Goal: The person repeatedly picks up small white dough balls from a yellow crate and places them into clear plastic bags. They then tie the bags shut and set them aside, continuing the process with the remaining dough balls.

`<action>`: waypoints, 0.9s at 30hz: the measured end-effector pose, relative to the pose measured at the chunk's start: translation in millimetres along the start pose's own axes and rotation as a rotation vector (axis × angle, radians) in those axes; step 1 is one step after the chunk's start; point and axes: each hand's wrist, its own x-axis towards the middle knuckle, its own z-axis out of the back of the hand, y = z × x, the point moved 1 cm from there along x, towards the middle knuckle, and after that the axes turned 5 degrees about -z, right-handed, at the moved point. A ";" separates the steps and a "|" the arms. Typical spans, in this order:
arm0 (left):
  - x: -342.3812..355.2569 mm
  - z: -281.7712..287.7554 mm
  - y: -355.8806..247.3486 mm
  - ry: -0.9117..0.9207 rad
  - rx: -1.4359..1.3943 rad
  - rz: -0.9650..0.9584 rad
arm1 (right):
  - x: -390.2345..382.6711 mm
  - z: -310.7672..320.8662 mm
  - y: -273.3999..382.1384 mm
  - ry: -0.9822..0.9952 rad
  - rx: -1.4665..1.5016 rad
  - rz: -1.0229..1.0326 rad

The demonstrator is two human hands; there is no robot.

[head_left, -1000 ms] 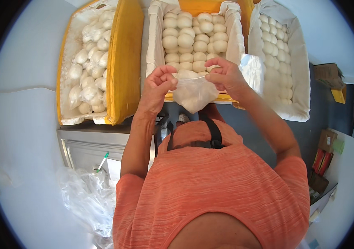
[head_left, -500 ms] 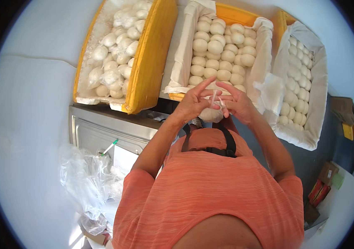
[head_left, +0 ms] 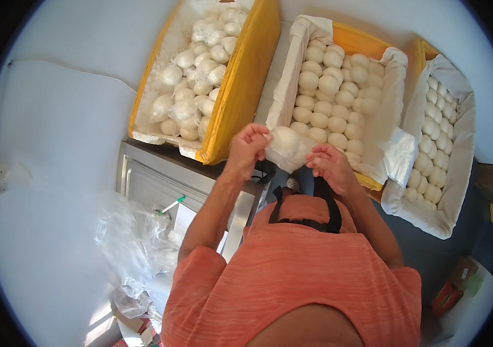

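Note:
Between my hands hangs a clear plastic bag (head_left: 284, 151) with round white dough balls or buns inside; which of the two I cannot tell. My left hand (head_left: 249, 149) pinches one side of the bag, fingers curled. On the other side, my right hand (head_left: 331, 166) has its fingertips closed on the bag's edge. Just beyond is a cloth-lined yellow crate (head_left: 368, 38) filled with rows of the same white rounds (head_left: 337, 124). At the left, a yellow foam box (head_left: 239, 87) holds several bagged white rounds (head_left: 186, 110).
A second cloth-lined crate (head_left: 453, 191) of white rounds stands at the right. Below the foam box is a metal cabinet (head_left: 157, 176). Loose clear plastic bags (head_left: 134, 248) and a green-capped pen (head_left: 171, 205) lie at the left. Cardboard boxes (head_left: 492, 182) sit at the far right.
My hands have moved apart, from close together at the bag's top to opposite sides of it. The bag is raised and more visible. The whole view has shifted, so the crates appear farther right and lower.

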 end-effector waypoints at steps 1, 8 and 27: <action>20.9 4.8 -25.3 -0.030 0.059 -0.066 | -2.2 -1.6 5.4 -0.026 0.030 0.023; 120.9 61.2 -196.4 -0.306 1.075 -0.795 | -32.8 113.9 29.5 -0.672 -0.557 0.530; 113.9 -178.2 28.0 0.765 0.918 -0.478 | -97.1 299.4 10.5 -1.666 -1.095 0.894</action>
